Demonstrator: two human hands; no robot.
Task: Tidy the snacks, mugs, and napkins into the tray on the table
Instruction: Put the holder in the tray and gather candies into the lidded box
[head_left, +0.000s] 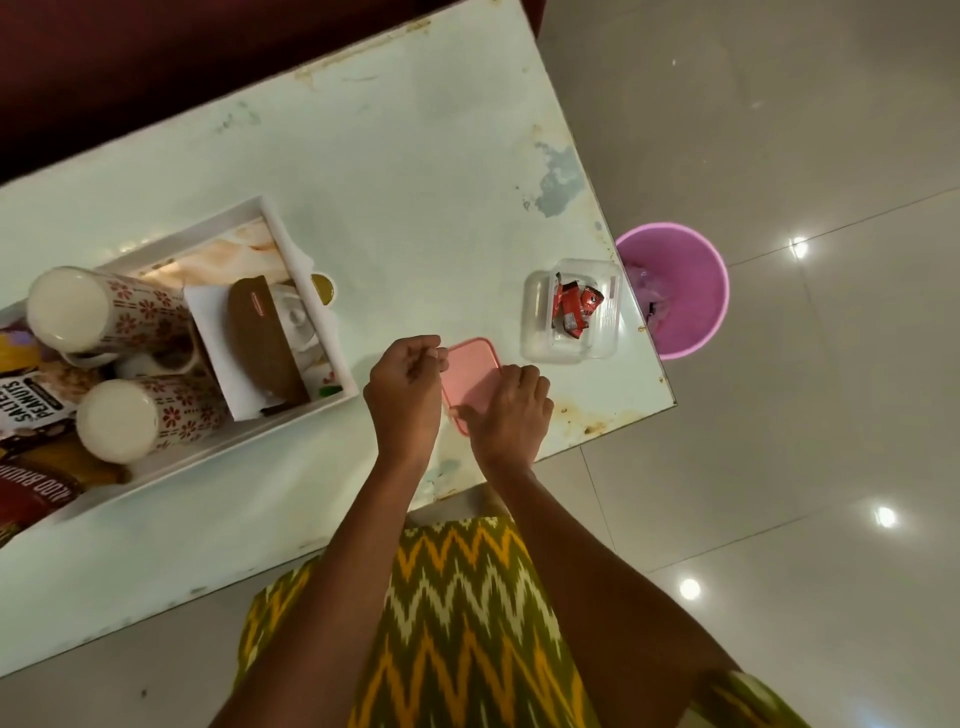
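Note:
A white tray (291, 244) stands at the left of the table, holding two floral mugs (109, 312) (150, 415), snack packets (31, 410), a brown-lidded box (262, 343) and white napkins (205, 301). To the right, a clear plastic container (571, 312) holds red-wrapped sweets (574, 306). Its pink lid (470, 374) lies flat near the table's front edge. My right hand (511, 410) rests on the lid, gripping its near corner. My left hand (408, 389) hovers beside the lid with fingers curled and nothing seen in it.
The pale table (415, 156) has worn, stained edges. A pink bin (680, 291) stands on the tiled floor just past the table's right end. A dark red sofa (156, 62) runs behind the table.

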